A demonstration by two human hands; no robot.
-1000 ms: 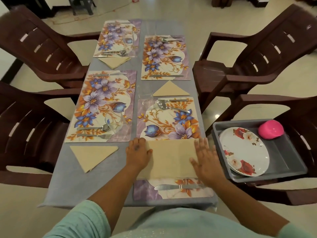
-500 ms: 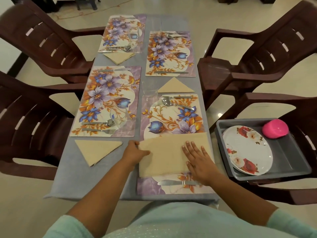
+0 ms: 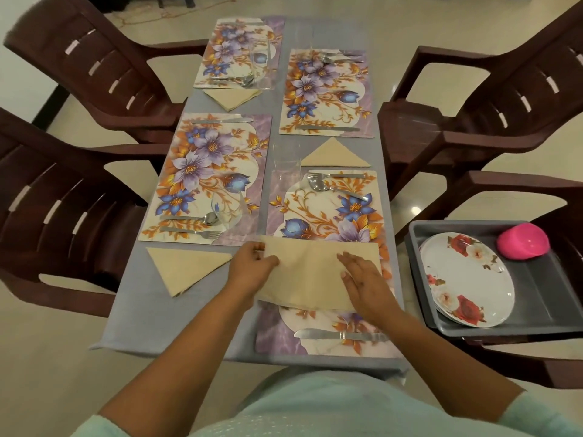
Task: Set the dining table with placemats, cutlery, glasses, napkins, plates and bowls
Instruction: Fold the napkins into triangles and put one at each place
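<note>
A beige napkin lies folded into a rectangle on the near right floral placemat. My left hand pinches its left edge. My right hand presses flat on its right half. A knife lies on this mat's near end; a fork and spoon lie at its far end beside a clear glass. Three other floral placemats carry cutlery, and triangular napkins lie beside them.
A grey tray on the chair at right holds floral plates and a pink bowl. Brown plastic chairs stand on both sides of the grey-clothed table. Glasses stand on the left mats.
My left hand went from lying flat on the napkin to pinching its left edge. My right hand slid inward over the napkin. The view shifted slightly.
</note>
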